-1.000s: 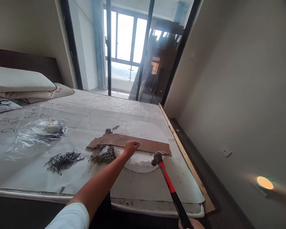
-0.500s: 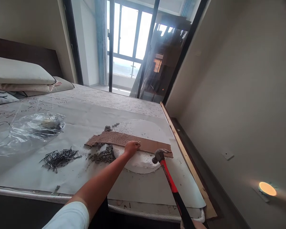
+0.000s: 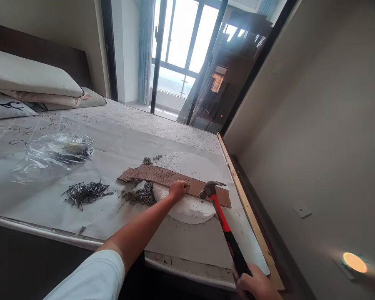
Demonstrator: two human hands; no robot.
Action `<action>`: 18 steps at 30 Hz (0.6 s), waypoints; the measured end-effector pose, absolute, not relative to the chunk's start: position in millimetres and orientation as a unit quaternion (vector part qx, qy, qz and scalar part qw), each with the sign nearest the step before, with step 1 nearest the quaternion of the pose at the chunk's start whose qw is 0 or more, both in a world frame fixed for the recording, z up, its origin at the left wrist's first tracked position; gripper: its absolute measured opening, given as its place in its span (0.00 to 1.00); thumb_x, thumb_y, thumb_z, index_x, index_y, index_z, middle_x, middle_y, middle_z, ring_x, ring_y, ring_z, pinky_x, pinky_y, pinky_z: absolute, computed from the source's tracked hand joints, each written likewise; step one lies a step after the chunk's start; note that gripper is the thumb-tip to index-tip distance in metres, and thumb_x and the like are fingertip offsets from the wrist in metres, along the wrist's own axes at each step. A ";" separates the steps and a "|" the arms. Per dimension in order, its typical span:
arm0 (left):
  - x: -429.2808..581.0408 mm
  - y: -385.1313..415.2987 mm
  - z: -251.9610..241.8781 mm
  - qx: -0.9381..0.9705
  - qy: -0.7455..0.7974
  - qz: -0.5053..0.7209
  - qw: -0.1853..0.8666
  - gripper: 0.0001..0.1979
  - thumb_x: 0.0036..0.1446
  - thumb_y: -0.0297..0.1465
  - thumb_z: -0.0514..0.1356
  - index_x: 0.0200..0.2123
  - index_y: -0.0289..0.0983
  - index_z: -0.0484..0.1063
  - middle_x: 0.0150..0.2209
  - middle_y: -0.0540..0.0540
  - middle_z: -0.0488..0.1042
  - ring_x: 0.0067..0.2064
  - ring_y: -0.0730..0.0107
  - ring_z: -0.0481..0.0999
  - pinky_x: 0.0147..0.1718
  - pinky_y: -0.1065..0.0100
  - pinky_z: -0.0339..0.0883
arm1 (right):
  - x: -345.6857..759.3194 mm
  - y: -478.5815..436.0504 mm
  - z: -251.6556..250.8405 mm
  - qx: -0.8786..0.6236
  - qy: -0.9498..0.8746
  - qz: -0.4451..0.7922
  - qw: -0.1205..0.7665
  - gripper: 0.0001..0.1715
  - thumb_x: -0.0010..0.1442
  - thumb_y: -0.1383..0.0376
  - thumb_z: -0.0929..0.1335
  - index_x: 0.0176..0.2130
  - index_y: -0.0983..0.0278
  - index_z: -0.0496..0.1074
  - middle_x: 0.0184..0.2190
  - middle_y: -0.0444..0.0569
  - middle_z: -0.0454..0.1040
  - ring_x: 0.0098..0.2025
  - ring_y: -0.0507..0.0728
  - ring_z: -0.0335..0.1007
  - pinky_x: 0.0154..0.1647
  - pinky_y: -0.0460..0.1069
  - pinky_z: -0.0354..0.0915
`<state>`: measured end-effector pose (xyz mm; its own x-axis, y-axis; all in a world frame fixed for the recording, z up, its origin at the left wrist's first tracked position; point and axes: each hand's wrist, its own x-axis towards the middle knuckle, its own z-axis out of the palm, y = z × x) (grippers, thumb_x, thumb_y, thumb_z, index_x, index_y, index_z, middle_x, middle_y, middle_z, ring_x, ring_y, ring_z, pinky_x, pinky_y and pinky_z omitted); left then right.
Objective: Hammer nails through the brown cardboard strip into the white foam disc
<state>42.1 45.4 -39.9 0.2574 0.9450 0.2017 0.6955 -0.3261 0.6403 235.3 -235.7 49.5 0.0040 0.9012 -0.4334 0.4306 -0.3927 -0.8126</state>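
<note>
My left hand pinches a small nail over the brown strip of board, which has many small holes toward its left end. Under the board lies a round white foam disc. At the bottom right, my right hand is wrapped round the black handle of a claw hammer. The hammer's head hovers over the board, to the right of my left hand and apart from it. Grey stone chips lie beside the disc's left edge.
Loose nails form a pile on the white sheet at the left, with a clear plastic bag behind them. Pillows rest at the back left. A wooden strip runs along the bed's right edge, near the wall.
The whole view has shifted and tilted slightly. My right hand has come further into view with the hammer, whose head is nearer my left hand. My left hand still pinches over the board.
</note>
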 end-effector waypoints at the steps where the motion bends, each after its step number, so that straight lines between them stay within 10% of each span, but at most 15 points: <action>1: 42.2 44.5 -40.8 0.763 0.539 0.284 0.216 0.09 0.52 0.33 0.59 0.31 0.37 0.79 0.36 0.44 0.77 0.38 0.67 0.73 0.32 0.70 0.58 | 232.5 -229.8 51.8 -0.662 -0.491 0.515 0.236 0.05 0.41 0.62 0.58 0.18 0.61 0.56 0.15 0.42 0.56 0.19 0.51 0.54 0.22 0.46 0.53; 18: 41.9 41.5 -43.3 0.773 0.545 0.267 0.187 0.11 0.54 0.35 0.57 0.29 0.38 0.78 0.33 0.46 0.77 0.36 0.66 0.73 0.31 0.71 0.59 | 195.1 -159.3 77.5 -0.657 -0.480 0.507 0.286 0.03 0.41 0.64 0.59 0.20 0.60 0.56 0.08 0.37 0.55 0.11 0.48 0.48 0.13 0.44 0.50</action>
